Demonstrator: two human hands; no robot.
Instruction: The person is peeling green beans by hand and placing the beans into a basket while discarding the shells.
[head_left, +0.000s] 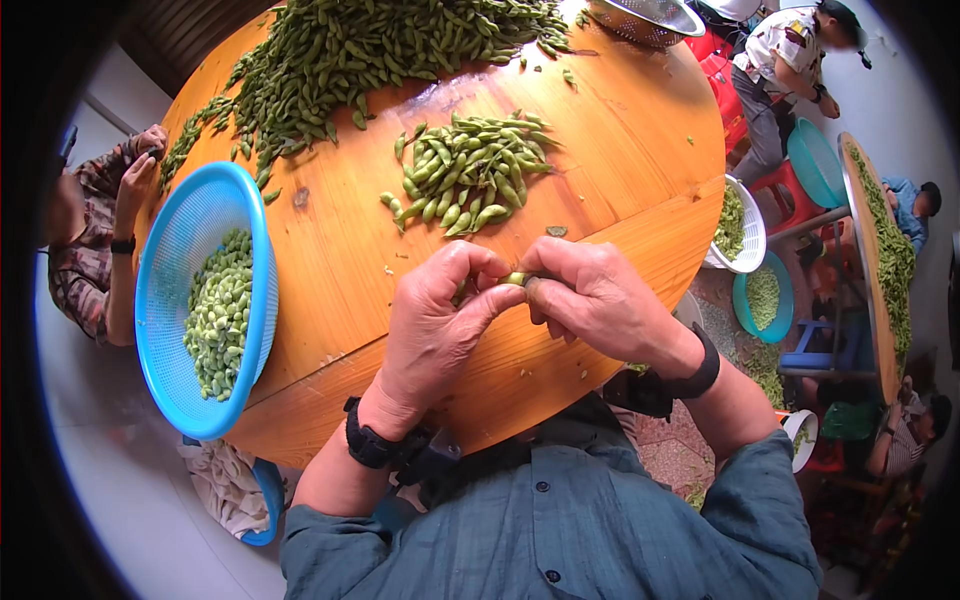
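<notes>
My left hand (442, 315) and my right hand (600, 300) meet above the near part of the wooden table. Pinched between the fingertips of both is a green soybean pod (513, 278), mostly covered by the fingers. Just beyond my hands lies a small pile of unshelled soybean pods (480, 169). To the left, a blue plastic colander (259, 300) stands at the table's edge, with shelled green soybeans (221, 322) inside it.
A large heap of pods (375, 52) covers the table's (630, 142) far side, beside a metal colander (645, 22). One person (90, 255) sits at the left. Rightward are a white basket (754, 232), a teal basin (787, 304) and another pod-covered table (862, 247) with people.
</notes>
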